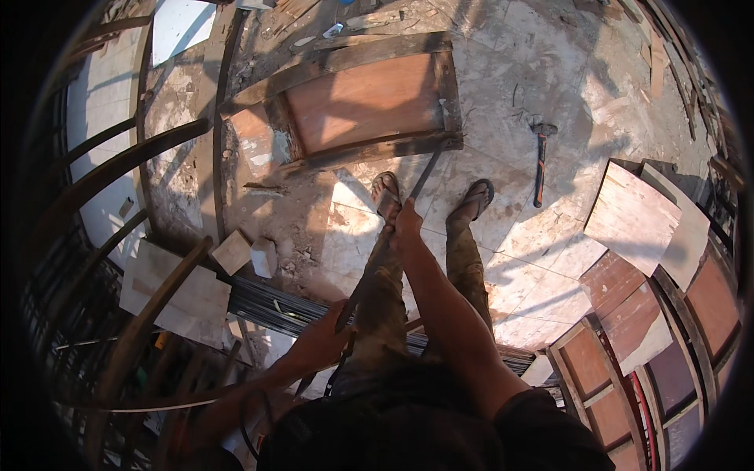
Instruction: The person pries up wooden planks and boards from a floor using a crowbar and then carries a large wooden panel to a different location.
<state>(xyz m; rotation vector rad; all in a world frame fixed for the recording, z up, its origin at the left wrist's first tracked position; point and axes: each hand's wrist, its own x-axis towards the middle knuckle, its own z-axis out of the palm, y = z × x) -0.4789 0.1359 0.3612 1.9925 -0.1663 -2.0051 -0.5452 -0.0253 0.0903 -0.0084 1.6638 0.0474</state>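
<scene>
A long dark bar point(425, 177) slants from near my waist up to the front edge of a wooden frame with a reddish-brown panel point(357, 102), where its far tip meets or overlaps the frame's corner. My right hand point(407, 222) is closed round the bar's middle, above my left foot. Lower down, my left hand point(320, 339) is wrapped round the near part of the same bar. Whether the bar is metal or wood I cannot tell. The panelled frame lies flat on the floor beyond my sandalled feet.
A hammer point(540, 166) with a black and orange handle lies on the dusty tiles at the right. Pale boards point(632, 216) and panelled frames point(594, 369) are stacked at the right. Curved wooden pieces point(129, 165) jut in at the left. Dark rods point(275, 301) lie behind my feet.
</scene>
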